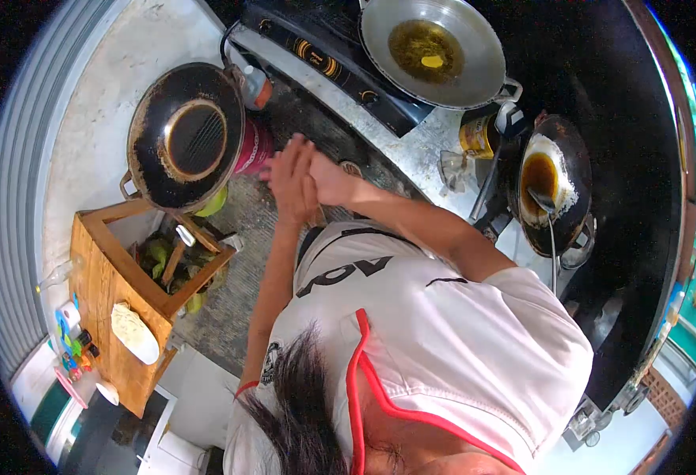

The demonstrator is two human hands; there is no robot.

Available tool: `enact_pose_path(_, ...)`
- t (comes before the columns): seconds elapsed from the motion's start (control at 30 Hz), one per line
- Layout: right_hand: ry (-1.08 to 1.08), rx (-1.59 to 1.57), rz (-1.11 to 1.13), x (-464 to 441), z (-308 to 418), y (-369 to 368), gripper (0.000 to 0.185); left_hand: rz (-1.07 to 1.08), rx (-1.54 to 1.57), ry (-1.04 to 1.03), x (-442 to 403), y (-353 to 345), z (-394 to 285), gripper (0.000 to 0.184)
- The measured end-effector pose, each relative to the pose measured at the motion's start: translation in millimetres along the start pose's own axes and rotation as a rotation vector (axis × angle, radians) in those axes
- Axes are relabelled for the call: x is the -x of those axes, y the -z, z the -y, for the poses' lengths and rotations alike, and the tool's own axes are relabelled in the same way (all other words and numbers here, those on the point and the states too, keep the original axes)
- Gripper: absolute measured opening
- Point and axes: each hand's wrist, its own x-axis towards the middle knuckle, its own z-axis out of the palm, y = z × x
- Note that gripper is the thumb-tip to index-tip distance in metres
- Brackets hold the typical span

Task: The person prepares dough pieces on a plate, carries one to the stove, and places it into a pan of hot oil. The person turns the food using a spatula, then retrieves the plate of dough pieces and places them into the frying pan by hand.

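Your 2 hands are pressed together below the stove [316, 59] in view: left hand [289, 178] over the right hand [328, 180], fingers overlapping, some blur. Can't tell whether anything is between your palms. Your arms run up to them, right forearm crossing below the stove.

Nearest to your left hand: red-pink container [257, 149], lower left of the stove, partly hidden. Black pan [146, 134], left of the stove, overlaps it in view; ring of brown residue inside, 1 loop handle visible.

On the stove: silver pan [479, 55], with oil [411, 47] and 1 yellow piece [433, 61]. Yellow tin [476, 136] sits right of the stove, below that pan. Farther right of the stove: dark wok [578, 146], brown liquid [538, 170] inside, 1 ladle [553, 237] leaning in it.

Well to the lower left of the stove: wooden surface [95, 273] carrying 1 white dish [147, 351] with pale food [129, 323]. Your shirt [427, 340] is white with red trim.
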Motion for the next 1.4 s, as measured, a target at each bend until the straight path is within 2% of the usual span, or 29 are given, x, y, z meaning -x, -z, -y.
enact_pose_path(0.1,-0.394,-0.486,-0.22,9,6,-19,0.062,-0.039,0.17,0.468,40,24,36,0.039)
enact_pose_path(0.17,-0.395,-0.372,-0.041,19,17,-54,0.064,0.559,0.251,0.659,136,18,132,0.039)
enact_pose_path(0.2,-0.391,-0.313,0.046,25,17,-69,0.065,0.538,0.416,0.665,162,16,142,0.04)
enact_pose_path(0.23,-0.322,-0.111,0.028,27,3,-77,0.06,0.519,0.579,0.665,169,22,139,0.042)
enact_pose_path(0.27,-0.243,0.185,-0.023,28,-11,-87,0.057,0.409,0.796,0.816,173,17,135,0.045)
enact_pose_path(0.33,-0.092,0.768,-0.124,28,-35,-106,0.051,0.162,1.223,1.127,149,18,72,0.052)
enact_pose_path(0.4,0.276,1.428,-0.037,31,-75,-87,0.046,0.042,1.591,1.254,136,35,52,0.054)
enact_pose_path(0.43,0.473,1.751,0.018,35,-91,-76,0.044,0.065,1.753,1.219,130,42,53,0.054)
enact_pose_path(0.57,0.456,1.663,-0.12,49,-84,-38,0.044,0.142,2.382,0.991,104,69,61,0.051)
enact_pose_path(0.6,0.426,1.596,-0.208,56,-86,-22,0.045,0.03,2.226,1.023,102,80,60,0.046)
enact_pose_path(0.67,-0.696,1.69,-0.363,81,-104,49,0.046,-0.176,1.897,1.059,101,104,62,0.038)
enact_pose_path(0.7,-0.603,1.749,-0.459,119,-131,105,0.05,-0.178,1.737,1.111,112,108,78,0.032)
enact_pose_path(0.73,-0.675,2.011,-0.065,171,-146,172,0.038,-0.184,1.577,1.156,131,106,104,0.027)
enact_pose_path(0.77,-0.626,2.226,0.347,220,-159,233,0.025,-0.19,1.418,1.198,149,103,123,0.024)
enact_pose_path(0.8,-1.338,2.036,0.285,230,-134,198,0.012,-0.1,1.304,1.258,164,103,133,0.026)
enact_pose_path(0.83,-1.158,2.128,0.305,272,-130,200,0.009,-0.01,1.185,1.313,183,102,140,0.032)
enact_pose_path(0.87,-0.975,2.201,0.322,324,-128,214,0.008,-0.042,1.084,1.416,214,92,155,0.034)
enact_pose_path(0.9,-1.135,2.359,0.938,358,-157,260,0.013,-0.07,0.979,1.518,251,78,167,0.036)
enact_pose_path(0.93,-1.208,2.299,0.193,368,-154,236,0.019,-0.124,0.915,1.559,288,70,171,0.037)
enact_pose_path(0.97,-1.202,2.092,-0.508,382,-150,209,0.025,-0.477,1.015,1.793,344,42,203,0.039)
enact_pose_path(1.03,-1.02,1.939,-0.841,430,-188,231,0.021,-0.538,1.089,1.962,405,41,196,0.032)
enact_pose_path(1.07,-0.925,1.85,-0.992,451,-215,249,0.025,-0.48,1.057,2.018,432,43,193,0.031)
enact_pose_path(1.13,-0.641,1.673,-1.123,463,-271,261,0.029,-0.15,0.825,1.964,451,56,183,0.029)
enact_pose_path(1.2,-0.69,0.98,-1.306,416,-273,232,0.037,0.206,0.487,1.771,457,66,186,0.027)
enact_pose_path(1.23,-0.833,0.361,-1.352,378,-256,201,0.036,0.347,0.32,1.668,456,67,194,0.027)
enact_pose_path(1.27,-0.889,0.373,-1.235,351,-251,180,0.034,0.463,0.186,1.563,452,67,203,0.027)
enact_pose_path(1.33,-0.893,1.321,-0.763,307,-244,161,0.029,0.631,-0.073,1.337,423,65,216,0.029)
enact_pose_path(1.37,-0.827,1.634,-0.711,280,-229,146,0.027,0.662,-0.16,1.22,397,68,212,0.029)
enact_pose_path(1.4,-0.737,1.63,-0.83,260,-215,129,0.025,0.656,-0.21,1.098,363,76,193,0.031)
